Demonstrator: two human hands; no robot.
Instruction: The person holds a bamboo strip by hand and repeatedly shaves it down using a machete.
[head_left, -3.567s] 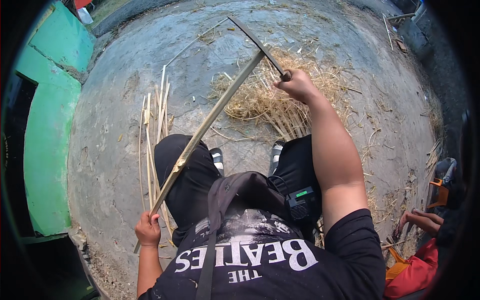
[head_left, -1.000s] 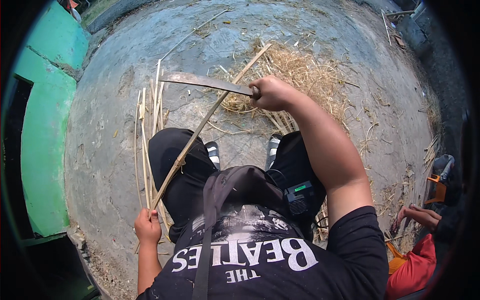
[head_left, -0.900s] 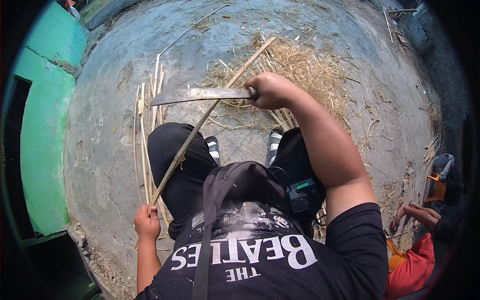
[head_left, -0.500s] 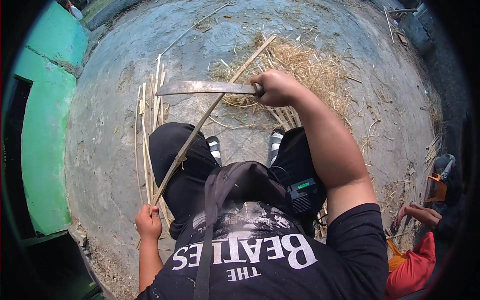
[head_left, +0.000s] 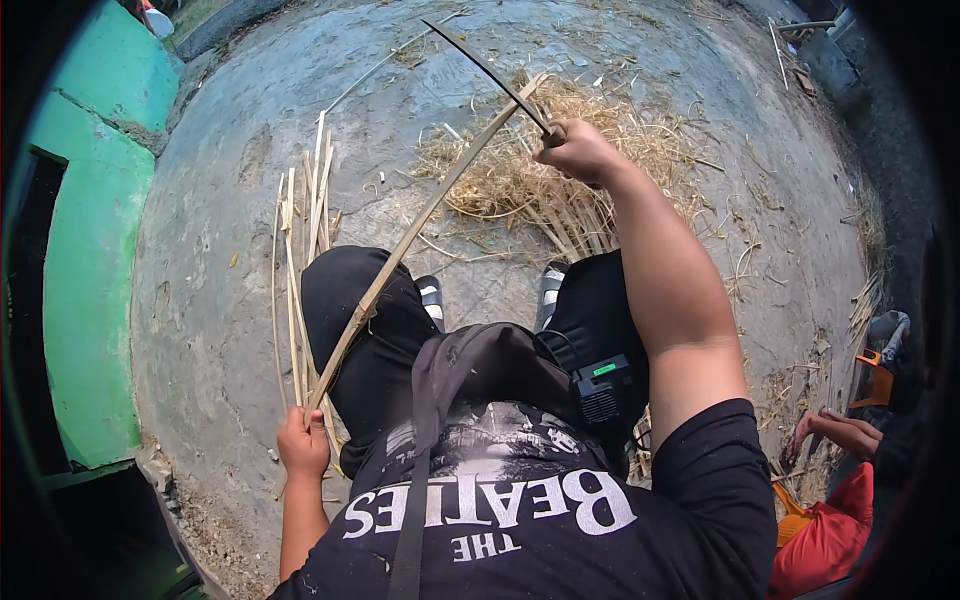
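Observation:
A long bamboo strip slants from lower left to upper right across my left knee. Its near end sits in my left hand, fingers closed round it. My right hand grips the short handle of a machete. The blade is seen nearly edge-on, pointing up and to the left, and it meets the strip close to its far end. Whether the edge has cut into the strip I cannot tell.
Pale shavings lie heaped beyond my feet, with several split strips under them. More bamboo strips lie left of my knee. A green wall stands at the left. Someone's bare leg and red cloth show at the lower right.
My right hand has moved right and slightly nearer. The machete has swung from lying level across the strip's middle to pointing up near its far end. My left hand has barely moved.

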